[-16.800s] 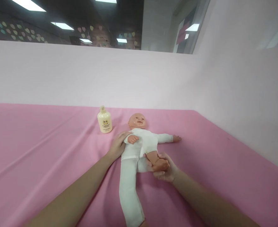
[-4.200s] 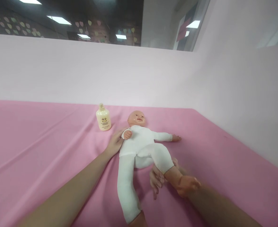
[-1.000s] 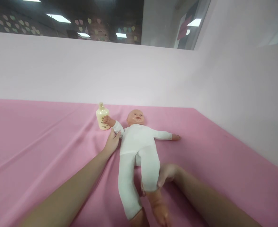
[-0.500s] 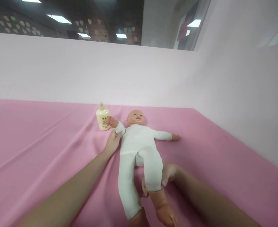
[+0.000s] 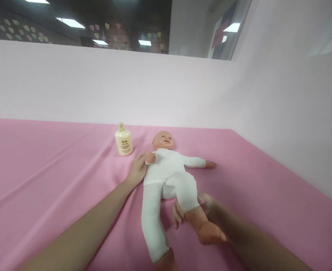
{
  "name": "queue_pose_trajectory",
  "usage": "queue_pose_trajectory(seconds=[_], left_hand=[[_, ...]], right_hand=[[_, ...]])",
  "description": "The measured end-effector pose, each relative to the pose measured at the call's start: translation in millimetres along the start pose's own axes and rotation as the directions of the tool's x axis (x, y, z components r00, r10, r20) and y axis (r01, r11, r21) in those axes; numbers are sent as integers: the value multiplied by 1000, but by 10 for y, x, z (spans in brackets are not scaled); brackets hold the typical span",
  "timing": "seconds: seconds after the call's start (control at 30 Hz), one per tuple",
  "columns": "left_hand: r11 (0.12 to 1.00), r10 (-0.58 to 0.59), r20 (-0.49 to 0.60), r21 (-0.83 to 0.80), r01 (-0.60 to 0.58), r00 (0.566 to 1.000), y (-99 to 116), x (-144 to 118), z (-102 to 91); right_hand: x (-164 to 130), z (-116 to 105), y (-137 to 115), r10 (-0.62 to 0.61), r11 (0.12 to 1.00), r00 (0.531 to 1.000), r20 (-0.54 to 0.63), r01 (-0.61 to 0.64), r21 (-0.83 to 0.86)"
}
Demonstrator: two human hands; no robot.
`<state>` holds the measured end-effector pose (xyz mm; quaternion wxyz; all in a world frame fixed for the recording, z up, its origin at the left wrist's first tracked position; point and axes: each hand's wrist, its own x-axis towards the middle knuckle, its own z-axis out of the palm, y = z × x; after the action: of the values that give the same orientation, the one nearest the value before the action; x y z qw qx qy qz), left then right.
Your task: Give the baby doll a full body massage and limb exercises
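— Where's the baby doll [image 5: 166,169]?
— On its back on the pink sheet [image 5: 55,177], head away, legs toward the camera, just right of the lotion bottle [image 5: 123,140].
— And the hands?
— The left hand [image 5: 137,170] rests flat at its shoulder; the right hand [image 5: 204,209] grips the raised lower leg.

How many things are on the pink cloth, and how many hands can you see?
Doll: 1
Bottle: 1
Hands: 2, the left hand at the doll's arm and the right hand under its raised leg
Total: 4
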<state>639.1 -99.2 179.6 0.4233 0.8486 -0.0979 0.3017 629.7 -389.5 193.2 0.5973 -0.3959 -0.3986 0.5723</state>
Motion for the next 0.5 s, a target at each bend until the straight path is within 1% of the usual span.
queue_pose_trajectory(seconds=[0.07, 0.1, 0.17, 0.3, 0.5], left_hand=[[999, 29, 66, 34, -31, 997, 38, -6, -14], [998, 34, 89, 42, -38, 995, 52, -8, -20], [998, 34, 99, 46, -39, 995, 69, -10, -27], [999, 34, 90, 38, -38, 995, 80, -10, -25], [998, 43, 86, 39, -46, 995, 97, -16, -22]], right_hand=[[2, 37, -29, -70, 994, 992, -103, 78, 80], [6, 49, -38, -84, 989, 987, -138, 99, 107], [16, 51, -35, -79, 985, 982, -173, 104, 138], [11, -13, 35, -54, 978, 986, -157, 84, 191], [-6, -65, 81, -24, 976, 991, -128, 51, 211]])
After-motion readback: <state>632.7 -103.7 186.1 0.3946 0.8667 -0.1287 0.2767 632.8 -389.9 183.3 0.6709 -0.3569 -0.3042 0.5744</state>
